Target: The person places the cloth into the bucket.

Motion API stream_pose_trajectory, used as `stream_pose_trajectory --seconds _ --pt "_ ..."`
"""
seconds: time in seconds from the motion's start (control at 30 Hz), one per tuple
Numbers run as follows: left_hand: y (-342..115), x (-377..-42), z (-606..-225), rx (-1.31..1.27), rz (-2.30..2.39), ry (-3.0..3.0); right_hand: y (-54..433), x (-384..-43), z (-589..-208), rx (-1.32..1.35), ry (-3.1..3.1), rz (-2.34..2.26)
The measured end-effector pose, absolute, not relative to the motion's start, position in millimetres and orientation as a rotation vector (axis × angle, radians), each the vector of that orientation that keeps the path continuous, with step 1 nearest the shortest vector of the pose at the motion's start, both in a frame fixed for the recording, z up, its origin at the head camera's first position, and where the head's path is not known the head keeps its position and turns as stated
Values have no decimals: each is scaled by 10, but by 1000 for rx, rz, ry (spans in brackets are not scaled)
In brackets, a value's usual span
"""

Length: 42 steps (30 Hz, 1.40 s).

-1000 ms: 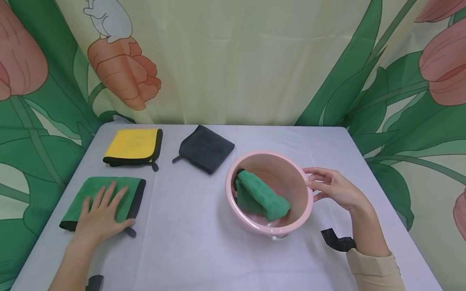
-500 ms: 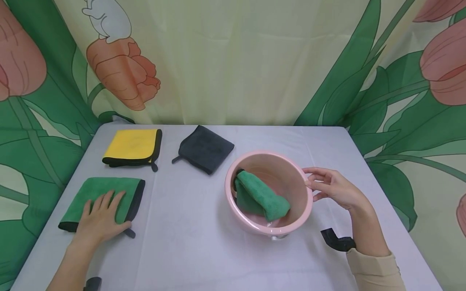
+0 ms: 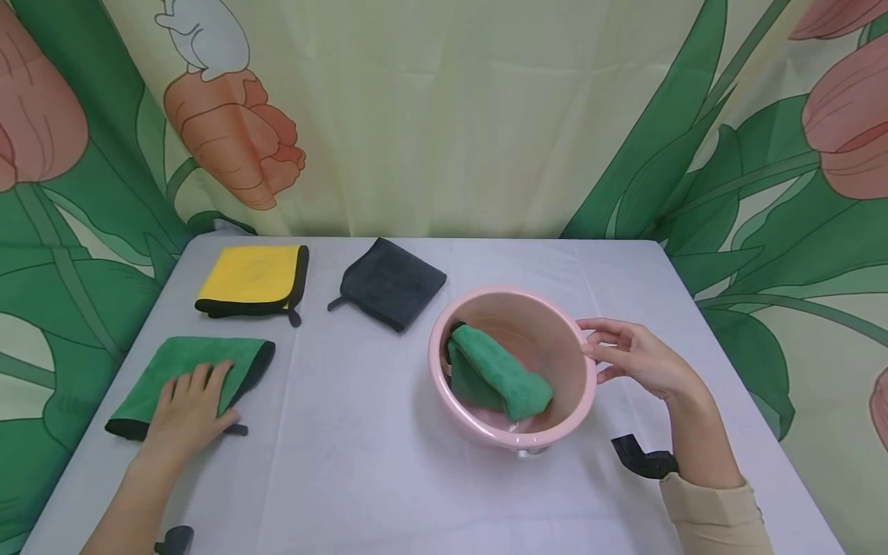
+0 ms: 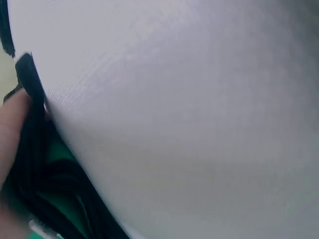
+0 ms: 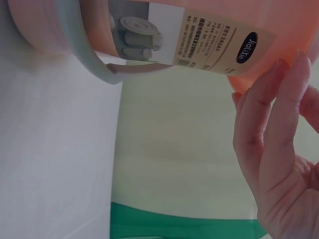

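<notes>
L hand (image 3: 183, 412) lay over the folded green cloth (image 3: 153, 378) by the left edge of the tbl (image 3: 354, 462), fingers bent on top, thumb at the black trim. Looked like a light pinch w/ the hand half closed, prob. to keep the layers together; exact grip underneath hidden. R hand (image 3: 641, 358) had the pink bucket (image 3: 537, 324) by its rim, on the side facing the tbl's right edge; thumb & fingertips nearly met there, presumably just to steady it, as the bucket stood upright. R wrist view put the fingertips near the label (image 5: 214, 45).

Crumpled green cloth (image 3: 502, 370) sat inside the bucket, leaning on its left wall. Yellow cloth (image 3: 251, 275) lay flat near the far-left corner, dark grey cloth (image 3: 393, 285) askew along the far edge, both untouched, apparently set apart to keep each within reach.
</notes>
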<state>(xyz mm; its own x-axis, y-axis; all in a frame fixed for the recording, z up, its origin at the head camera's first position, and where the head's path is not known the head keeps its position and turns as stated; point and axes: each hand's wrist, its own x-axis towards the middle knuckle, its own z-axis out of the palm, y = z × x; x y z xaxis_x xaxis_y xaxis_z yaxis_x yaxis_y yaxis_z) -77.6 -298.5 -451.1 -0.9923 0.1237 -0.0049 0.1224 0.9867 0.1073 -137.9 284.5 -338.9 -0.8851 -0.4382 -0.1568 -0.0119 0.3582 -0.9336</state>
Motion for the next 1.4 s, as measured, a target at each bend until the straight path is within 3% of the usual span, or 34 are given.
stream_pose_trajectory --seconds 0.8,1.4 --pt "-2946 -778 -4508 265 17 3283 2835 -1348 -3333 -406 2229 -1550" --pt "-2774 -771 -4292 281 -197 3453 2847 -1354 -3350 -398 2233 -1557"
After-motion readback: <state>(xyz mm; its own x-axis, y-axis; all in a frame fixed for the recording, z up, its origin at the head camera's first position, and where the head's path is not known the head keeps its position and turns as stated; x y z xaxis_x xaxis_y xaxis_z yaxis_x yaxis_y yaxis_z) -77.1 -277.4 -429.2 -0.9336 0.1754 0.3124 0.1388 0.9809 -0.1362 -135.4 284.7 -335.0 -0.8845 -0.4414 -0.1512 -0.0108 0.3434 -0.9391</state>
